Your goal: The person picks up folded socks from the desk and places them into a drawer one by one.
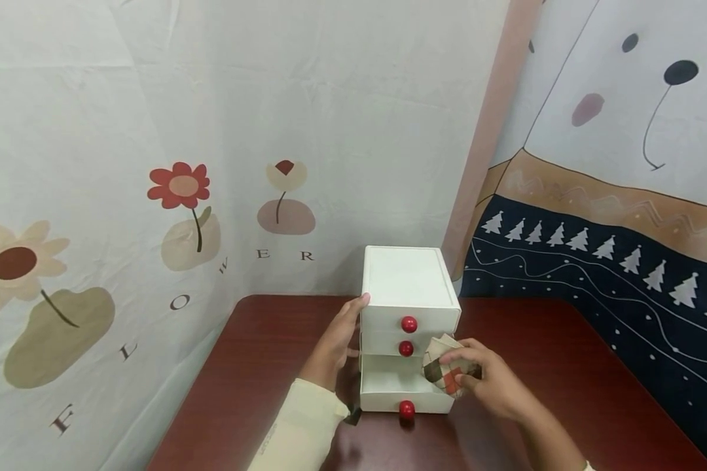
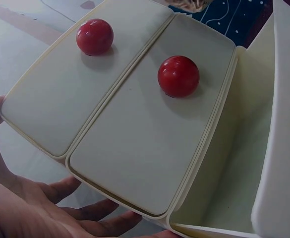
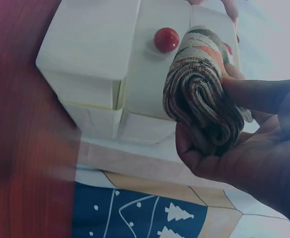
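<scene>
A small white drawer unit (image 1: 406, 278) with red ball knobs stands on the table. Its two upper drawers are in, while the bottom drawer (image 1: 380, 401) is pulled out, and the part of its inside that shows is bare. My left hand (image 1: 332, 340) rests against the unit's left side, thumb at the upper front corner; the left wrist view shows its fingers (image 2: 97, 210) spread along that side. With thumb and fingers my right hand (image 1: 497, 383) grips a rolled checked cloth (image 3: 197, 64), held over the right part of the bottom drawer in the head view.
The dark red-brown table (image 1: 259, 366) extends to both sides of the unit. Behind it hangs a pale curtain (image 1: 342, 131) printed with flowers and letters. A patterned cloth with white trees (image 1: 577, 239) hangs along the right side.
</scene>
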Demonstrator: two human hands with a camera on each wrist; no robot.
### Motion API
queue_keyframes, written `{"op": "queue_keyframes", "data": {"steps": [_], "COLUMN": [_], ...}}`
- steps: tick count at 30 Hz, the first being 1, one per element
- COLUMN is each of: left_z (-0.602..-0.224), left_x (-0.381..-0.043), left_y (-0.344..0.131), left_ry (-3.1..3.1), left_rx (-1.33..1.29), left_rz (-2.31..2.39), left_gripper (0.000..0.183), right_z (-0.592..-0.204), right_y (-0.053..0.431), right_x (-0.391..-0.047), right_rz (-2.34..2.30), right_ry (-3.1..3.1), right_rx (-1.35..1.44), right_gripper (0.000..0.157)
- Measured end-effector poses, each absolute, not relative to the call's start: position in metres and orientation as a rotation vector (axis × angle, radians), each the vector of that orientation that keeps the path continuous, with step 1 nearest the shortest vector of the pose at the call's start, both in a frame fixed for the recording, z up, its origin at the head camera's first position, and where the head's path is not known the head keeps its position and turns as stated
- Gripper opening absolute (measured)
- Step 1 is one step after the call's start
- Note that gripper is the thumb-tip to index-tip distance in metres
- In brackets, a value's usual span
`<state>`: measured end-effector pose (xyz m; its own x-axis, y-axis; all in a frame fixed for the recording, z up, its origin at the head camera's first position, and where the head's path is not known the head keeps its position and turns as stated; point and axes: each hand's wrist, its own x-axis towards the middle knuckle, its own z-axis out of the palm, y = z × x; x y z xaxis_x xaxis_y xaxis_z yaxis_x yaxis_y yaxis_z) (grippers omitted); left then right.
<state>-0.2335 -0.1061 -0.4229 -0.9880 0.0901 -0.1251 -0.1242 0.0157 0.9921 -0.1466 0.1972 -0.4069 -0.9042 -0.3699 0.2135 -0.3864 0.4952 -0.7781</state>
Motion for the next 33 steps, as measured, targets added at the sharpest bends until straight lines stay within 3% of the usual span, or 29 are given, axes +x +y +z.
{"op": "queue_keyframes", "data": {"steps": [7, 21, 33], "left_z": [-0.423, -0.421, -0.422], "left_x": [-0.234, -0.235, -0.236], "left_y": [-0.105, -0.104, -0.107], "left_ry": [2.116, 2.123, 2.118], "left_rx": [-0.033, -0.014, -0.016], "left_rz": [2.1, 2.099, 2.099], "left_gripper": [0.09, 0.088, 0.088], "right_z": [-0.42, -0.452, -0.463], "right_y": [0.185, 0.165, 0.157], "right_x": [-0.157, -0.169, -0.174], "right_rz": [1.472, 1.275, 1.194], "right_ry": [-2.596, -2.503, -2.616], "right_rx": [0.81, 0.805, 0.783], "right_gripper": [0.038, 0.05, 0.046]}}
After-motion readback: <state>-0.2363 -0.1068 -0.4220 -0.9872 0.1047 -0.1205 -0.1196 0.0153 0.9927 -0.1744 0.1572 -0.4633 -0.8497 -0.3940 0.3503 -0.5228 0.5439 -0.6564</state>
